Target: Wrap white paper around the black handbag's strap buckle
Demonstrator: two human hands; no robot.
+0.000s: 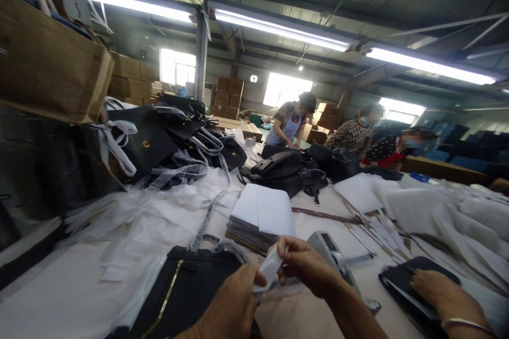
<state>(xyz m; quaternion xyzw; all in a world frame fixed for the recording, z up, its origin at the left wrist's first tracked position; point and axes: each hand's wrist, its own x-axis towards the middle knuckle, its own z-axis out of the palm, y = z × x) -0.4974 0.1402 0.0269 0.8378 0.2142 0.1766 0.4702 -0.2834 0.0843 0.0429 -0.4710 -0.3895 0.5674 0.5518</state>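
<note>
A small white translucent strip [271, 269] stretches between my two hands; its exact material is not clear. My left hand [233, 299] is closed on its lower left end, over the bag's right side. On the upper right end, the fingers of my right hand [308, 264] pinch it. Below and left lies a black handbag [199, 286] with a gold zipper and wrapped handles. Behind my right hand stands a grey device [332, 254] resembling a tape dispenser, partly hidden by my forearm. A stack of white sheets [260, 209] sits just beyond my hands.
At right, another person's hand [435, 291] with a bracelet rests on a black flat item [417, 273]. Black bags [139, 132] pile up at left, near white wrapping strips [159, 212]. White sheets [429, 204] cover the right side. Several people work across the table.
</note>
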